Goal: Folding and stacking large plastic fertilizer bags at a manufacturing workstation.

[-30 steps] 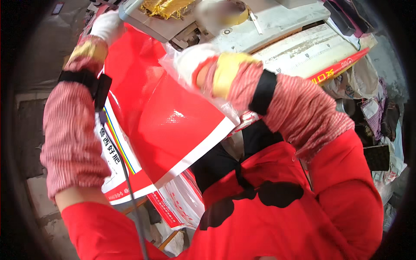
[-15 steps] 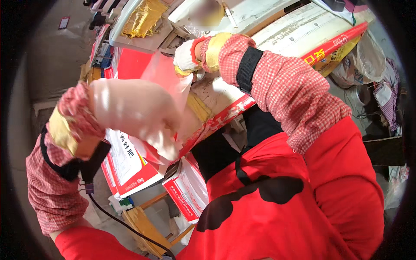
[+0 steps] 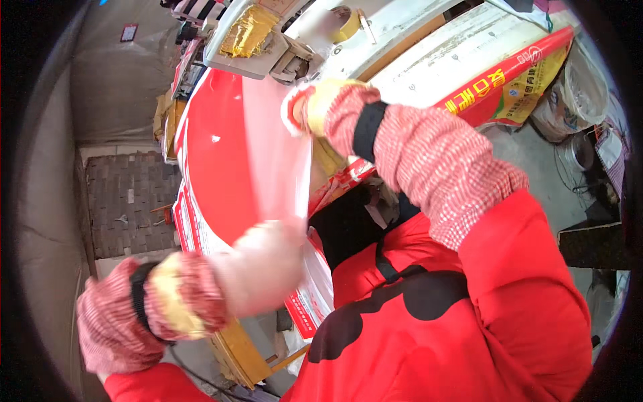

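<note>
Grip-wise I can't tell if either's closed, left hand [image 3: 264, 271] blurry, right hand [image 3: 299, 110] half hidden, but the red sheet [image 3: 218, 157] runs between them, so I'm probably straightening it, which calls for an even pull next.

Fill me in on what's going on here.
A person in white gloves is working with a pale film and a red sheet beside it. The left hand is at the film's near end, too blurred to show its grip. The right hand is by the film's far end, fingers mostly hidden. A yellow cloth and a tape roll lie beyond.
</note>
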